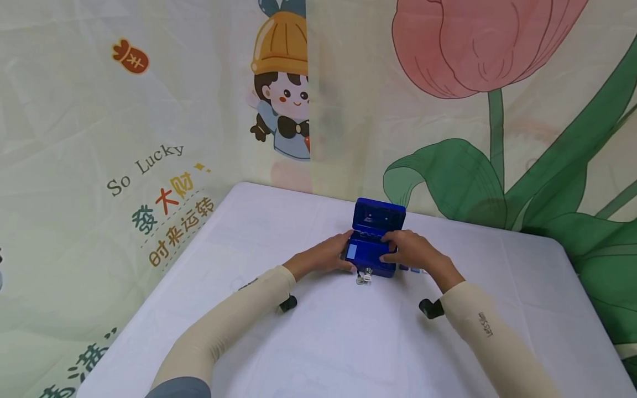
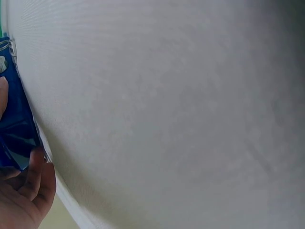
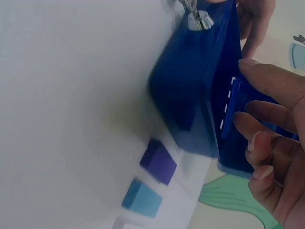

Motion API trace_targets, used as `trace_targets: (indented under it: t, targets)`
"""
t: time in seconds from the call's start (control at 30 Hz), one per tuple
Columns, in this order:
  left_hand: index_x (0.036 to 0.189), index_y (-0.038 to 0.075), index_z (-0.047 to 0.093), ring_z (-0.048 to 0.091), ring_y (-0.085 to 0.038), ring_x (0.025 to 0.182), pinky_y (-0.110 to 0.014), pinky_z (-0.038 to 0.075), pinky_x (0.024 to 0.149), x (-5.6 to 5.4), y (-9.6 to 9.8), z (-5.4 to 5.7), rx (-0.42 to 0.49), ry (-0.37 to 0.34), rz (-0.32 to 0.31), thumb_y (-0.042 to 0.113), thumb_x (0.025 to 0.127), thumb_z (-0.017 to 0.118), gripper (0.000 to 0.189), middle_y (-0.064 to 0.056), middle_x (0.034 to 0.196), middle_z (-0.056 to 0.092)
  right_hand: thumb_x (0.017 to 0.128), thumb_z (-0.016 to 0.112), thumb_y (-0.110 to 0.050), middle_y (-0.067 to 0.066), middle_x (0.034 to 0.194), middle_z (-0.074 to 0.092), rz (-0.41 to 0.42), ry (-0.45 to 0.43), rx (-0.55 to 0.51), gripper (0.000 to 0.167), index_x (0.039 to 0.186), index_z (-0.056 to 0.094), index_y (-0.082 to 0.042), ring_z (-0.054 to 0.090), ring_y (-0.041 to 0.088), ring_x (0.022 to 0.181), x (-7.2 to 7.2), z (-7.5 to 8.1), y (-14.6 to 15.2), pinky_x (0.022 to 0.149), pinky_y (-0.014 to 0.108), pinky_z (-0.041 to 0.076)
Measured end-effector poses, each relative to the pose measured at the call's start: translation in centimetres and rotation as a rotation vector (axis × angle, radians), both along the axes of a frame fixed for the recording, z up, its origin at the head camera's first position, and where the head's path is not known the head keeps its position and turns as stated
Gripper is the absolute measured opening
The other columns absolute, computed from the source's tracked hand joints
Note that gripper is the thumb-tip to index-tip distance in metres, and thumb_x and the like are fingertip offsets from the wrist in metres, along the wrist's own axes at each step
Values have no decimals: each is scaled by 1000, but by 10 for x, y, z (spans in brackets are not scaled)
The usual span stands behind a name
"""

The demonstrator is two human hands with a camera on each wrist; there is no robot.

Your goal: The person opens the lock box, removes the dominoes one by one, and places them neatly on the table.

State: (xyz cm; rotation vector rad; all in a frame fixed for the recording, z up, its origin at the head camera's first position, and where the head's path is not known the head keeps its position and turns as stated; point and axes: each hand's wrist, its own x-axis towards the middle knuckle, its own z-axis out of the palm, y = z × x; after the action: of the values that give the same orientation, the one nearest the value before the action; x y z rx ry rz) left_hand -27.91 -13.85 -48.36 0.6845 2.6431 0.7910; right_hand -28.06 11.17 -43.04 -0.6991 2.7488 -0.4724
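A blue metal cash box stands on the table with its lid raised at the back. Small keys hang at its front lock. My left hand grips the box's left side, thumb toward the front and fingers toward the back; part of this hand shows in the left wrist view. Over the right part of the box opening is my right hand. In the right wrist view its thumb and fingers stand apart at the opening, with nothing visible between them. A pale blue patch lies at the box's left.
Beside the box's right side lie a purple block, a light blue block and a paler piece cut off by the frame edge. A white cloth covers the table. Printed hangings rise behind it.
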Motion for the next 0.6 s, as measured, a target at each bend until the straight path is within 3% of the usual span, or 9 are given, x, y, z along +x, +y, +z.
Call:
trace_targets:
  t: [0.3,0.6]
  targets:
    - [162,8,11,37,-27,147,-42,30,122,0,0,-2,-32,12,6,44,86,78,107,-17,159,36,88,79,-32,9,103,73,40,27,-6,53,131,65,-5,67,19,86,-5,-11,-30,85,43,60]
    - [161,5,11,35,-29,148,-43,30,122,4,0,4,-37,4,10,43,87,78,107,-18,161,34,89,78,-32,8,104,74,50,6,-5,53,133,63,-6,68,18,85,-11,-18,-48,88,44,59]
